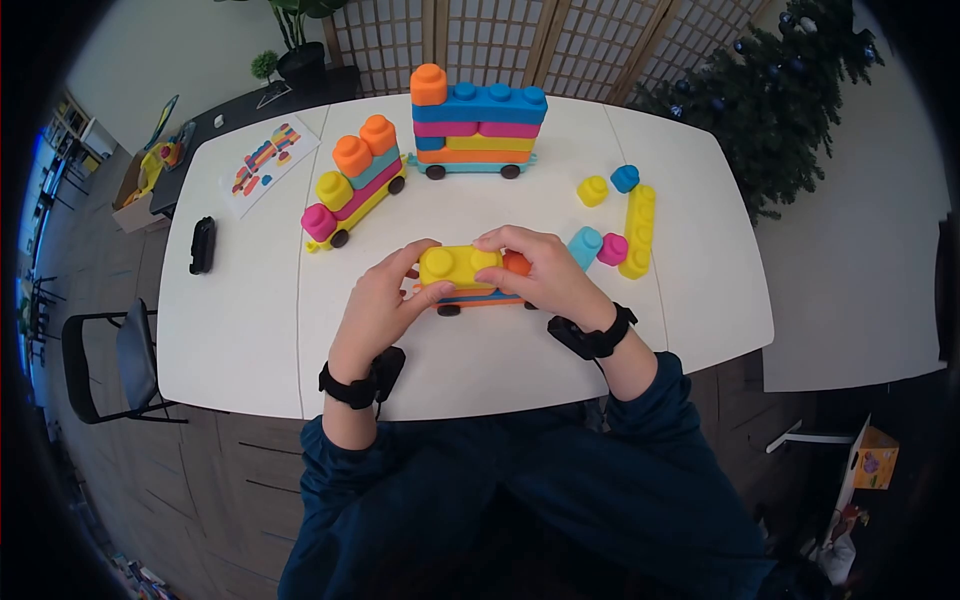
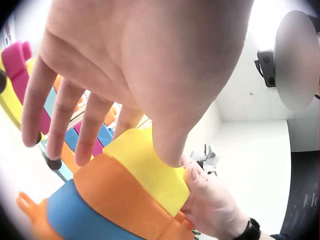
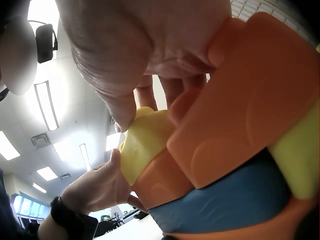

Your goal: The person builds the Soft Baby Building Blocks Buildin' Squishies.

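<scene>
Both hands pinch a yellow two-stud block (image 1: 440, 275) near the table's front. My left hand (image 1: 385, 295) has its thumb on the near side and index finger on the far side of the block's left end; its other fingers are spread. At the right end my right hand (image 1: 548, 272) grips it between thumb and fingers. In the left wrist view the yellow block sits over an orange block (image 2: 115, 185), with a blue block (image 2: 75, 212) below. These stand on an orange wheeled base (image 1: 485, 303). A taller orange block (image 3: 250, 100) rises beside the yellow one, partly under my right hand.
Behind stand a tall block wagon (image 1: 480, 130) and, left of it, a slanted one (image 1: 360, 185). Loose to the right lie a long yellow block (image 1: 638, 235), a light-blue block (image 1: 583, 247) and several small ones. A picture sheet (image 1: 268, 162) and black case (image 1: 202, 245) lie left.
</scene>
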`<control>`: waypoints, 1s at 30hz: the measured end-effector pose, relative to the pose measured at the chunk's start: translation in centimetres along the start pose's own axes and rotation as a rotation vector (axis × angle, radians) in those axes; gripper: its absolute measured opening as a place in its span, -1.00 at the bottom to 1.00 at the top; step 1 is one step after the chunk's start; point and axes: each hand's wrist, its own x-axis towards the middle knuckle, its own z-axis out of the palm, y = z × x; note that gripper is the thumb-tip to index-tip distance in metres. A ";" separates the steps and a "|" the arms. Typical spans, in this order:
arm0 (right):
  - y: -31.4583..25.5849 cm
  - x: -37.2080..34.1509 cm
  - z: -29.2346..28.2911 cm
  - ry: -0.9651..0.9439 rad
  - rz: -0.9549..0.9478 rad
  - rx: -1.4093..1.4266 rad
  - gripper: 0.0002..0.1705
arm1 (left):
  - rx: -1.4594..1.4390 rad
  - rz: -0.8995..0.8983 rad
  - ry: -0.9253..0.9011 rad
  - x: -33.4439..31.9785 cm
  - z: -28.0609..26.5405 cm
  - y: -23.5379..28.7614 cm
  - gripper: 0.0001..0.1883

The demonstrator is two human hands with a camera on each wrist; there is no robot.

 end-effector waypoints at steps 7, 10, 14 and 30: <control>-0.9 -0.2 -0.8 0.108 -0.125 0.090 -0.36 | 0.097 0.207 0.157 -0.4 0.5 2.1 -0.39; -2.4 -0.8 -4.7 0.223 -0.057 0.023 -0.35 | 0.167 0.248 0.133 -0.1 0.6 1.8 -0.48; -0.2 -0.7 -10.1 0.290 0.056 -0.246 -0.47 | 0.172 0.180 0.116 0.1 1.0 1.5 -0.55; 11.5 3.2 -13.1 -0.101 0.658 -1.027 -0.58 | 0.071 0.123 0.105 0.2 1.2 0.9 -0.57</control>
